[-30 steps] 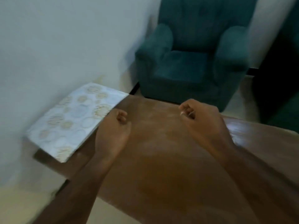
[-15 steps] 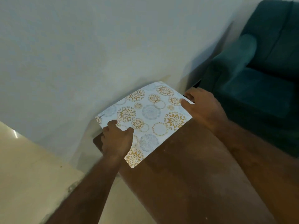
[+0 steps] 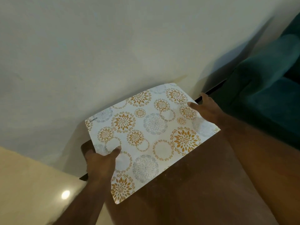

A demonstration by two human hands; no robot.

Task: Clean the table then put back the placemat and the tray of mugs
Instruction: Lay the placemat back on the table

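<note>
A white placemat (image 3: 152, 135) printed with orange and grey flower circles lies tilted over the far left end of the brown wooden table (image 3: 194, 189), up against the wall. My left hand (image 3: 101, 163) grips its near left edge, thumb on top. My right hand (image 3: 205, 109) pinches its far right edge, thumb on the print and fingers behind. The mat's lower corner juts over the table surface. No tray of mugs is in view.
A pale wall (image 3: 113, 46) stands right behind the table. A teal armchair (image 3: 266, 88) sits at the right, close to the table's end. Cream floor tiles (image 3: 32, 189) show at the lower left.
My hands went from hovering over the table to the placemat's two edges and took hold of it. The mat now sits nearer and more over the table; the view swung left.
</note>
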